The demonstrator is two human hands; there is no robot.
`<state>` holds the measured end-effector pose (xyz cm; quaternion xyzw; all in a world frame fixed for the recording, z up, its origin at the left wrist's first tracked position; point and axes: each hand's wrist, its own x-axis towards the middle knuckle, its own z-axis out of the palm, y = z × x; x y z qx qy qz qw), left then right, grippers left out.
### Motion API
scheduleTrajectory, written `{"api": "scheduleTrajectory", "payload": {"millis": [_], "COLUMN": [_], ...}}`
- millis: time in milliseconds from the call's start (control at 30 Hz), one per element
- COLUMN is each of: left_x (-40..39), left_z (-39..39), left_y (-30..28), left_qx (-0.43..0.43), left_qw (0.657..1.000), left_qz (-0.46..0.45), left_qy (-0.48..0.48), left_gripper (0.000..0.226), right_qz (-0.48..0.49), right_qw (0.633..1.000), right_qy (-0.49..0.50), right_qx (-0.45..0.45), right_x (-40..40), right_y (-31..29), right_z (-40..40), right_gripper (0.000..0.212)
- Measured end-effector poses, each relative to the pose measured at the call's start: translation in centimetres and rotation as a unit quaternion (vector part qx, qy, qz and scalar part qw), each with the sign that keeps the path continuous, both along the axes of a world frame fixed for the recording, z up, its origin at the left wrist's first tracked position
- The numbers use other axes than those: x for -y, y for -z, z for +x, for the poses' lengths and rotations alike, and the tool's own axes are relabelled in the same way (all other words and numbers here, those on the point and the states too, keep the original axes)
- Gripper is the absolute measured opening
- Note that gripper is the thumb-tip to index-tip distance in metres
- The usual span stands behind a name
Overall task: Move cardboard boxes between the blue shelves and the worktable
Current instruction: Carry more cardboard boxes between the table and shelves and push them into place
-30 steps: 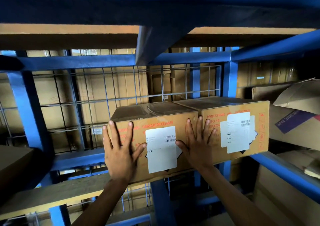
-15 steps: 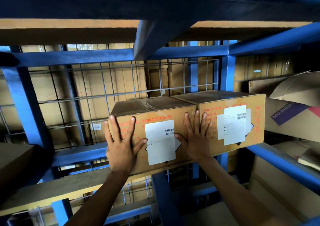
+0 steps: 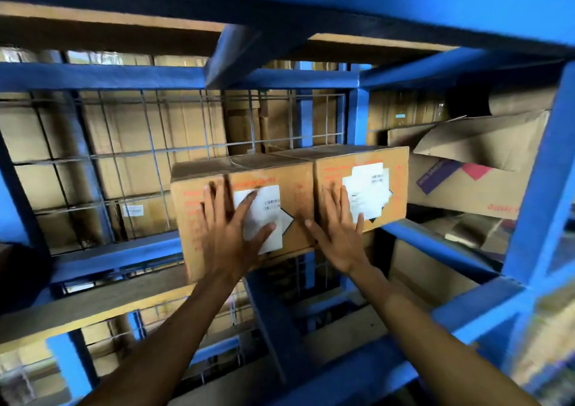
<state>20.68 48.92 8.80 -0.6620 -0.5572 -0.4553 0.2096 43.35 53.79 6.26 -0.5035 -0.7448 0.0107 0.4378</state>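
While both arms reach up and forward, the hands lie flat against two boxes on a blue shelf (image 3: 435, 237).
The left hand (image 3: 230, 234) presses the left box (image 3: 199, 219) with fingers straight and spread, partly over its white label (image 3: 264, 216); the right hand (image 3: 339, 237), fingers likewise straight, rests at the seam against the right box (image 3: 395, 188). The boxes touch side by side before a wire grid (image 3: 155, 163). To the right sits an open carton (image 3: 466, 188), its flap raised.

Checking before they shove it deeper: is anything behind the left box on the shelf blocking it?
Only the wire mesh closing the bay's back. The left hand lies flat on the left box, the right hand on the right box.
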Motion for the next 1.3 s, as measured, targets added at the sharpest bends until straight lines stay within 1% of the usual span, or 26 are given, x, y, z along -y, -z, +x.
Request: {"api": "scheduleTrajectory", "payload": {"millis": [100,167,233,267,333,433,533,600,700,800,933,967,1100,1133,1267,1300], "left_x": [1.0,2.3,3.9,4.9,7.1,11.2,15.7,19.4,25.4,31.8,41.0,43.3,51.4,53.4,61.6,63.7], "left_z": [3.6,6.9,10.2,11.9,16.1,22.5,28.8,32.8,37.6,41.9,46.6,47.7,51.0,51.7,53.1,53.4], "left_y": [0.0,-0.2,0.1,0.3,1.0,2.0,3.4,4.4,5.6,6.7,7.5,7.7,8.9,9.2,10.0,10.2], "left_qx": [0.007,0.036,0.065,0.074,0.081,0.059,0.051,0.040,-0.003,-0.036,-0.101,-0.118,-0.183,-0.196,-0.207,-0.213], "left_qw": [0.994,0.986,0.968,0.952,0.913,0.864,0.799,0.753,0.703,0.632,0.570,0.545,0.414,0.391,0.324,0.305], "left_qz": [0.041,0.006,-0.040,-0.052,-0.084,-0.147,-0.186,-0.208,-0.249,-0.275,-0.292,-0.299,-0.332,-0.333,-0.333,-0.335], "left_qy": [0.102,0.164,0.241,0.292,0.391,0.478,0.569,0.623,0.666,0.723,0.761,0.774,0.827,0.835,0.861,0.866], "left_gripper": [0.060,0.055,0.051,0.049,0.046,0.047,0.046,0.047,0.039,0.040,0.043,0.044,0.049,0.049,0.052,0.052], "right_qz": [-0.014,0.000,-0.002,-0.006,0.008,0.016,0.031,0.044,0.055,0.065,0.094,0.101,0.126,0.132,0.158,0.169], "right_qw": [0.998,0.994,0.987,0.982,0.970,0.946,0.913,0.885,0.841,0.793,0.717,0.697,0.615,0.592,0.504,0.486], "right_qy": [0.035,0.047,0.052,0.070,0.136,0.225,0.304,0.369,0.459,0.538,0.631,0.654,0.738,0.758,0.828,0.839], "right_qx": [-0.059,-0.102,-0.151,-0.173,-0.200,-0.233,-0.270,-0.281,-0.281,-0.280,-0.281,-0.275,-0.248,-0.240,-0.191,-0.177], "right_x": [4.4,8.1,12.3,14.5,19.4,26.8,34.9,40.4,48.5,56.0,65.4,67.7,76.3,78.3,85.3,86.9], "right_y": [-0.2,-0.2,0.3,0.7,1.8,3.1,4.2,5.2,6.4,6.8,7.1,7.1,7.1,7.1,7.0,6.9], "right_z": [3.2,5.7,8.1,9.3,12.4,17.0,20.8,23.0,25.0,25.8,26.6,26.7,26.4,26.1,24.0,23.3], "right_gripper": [0.074,0.074,0.073,0.071,0.068,0.069,0.064,0.064,0.062,0.064,0.060,0.060,0.059,0.059,0.069,0.070]}}
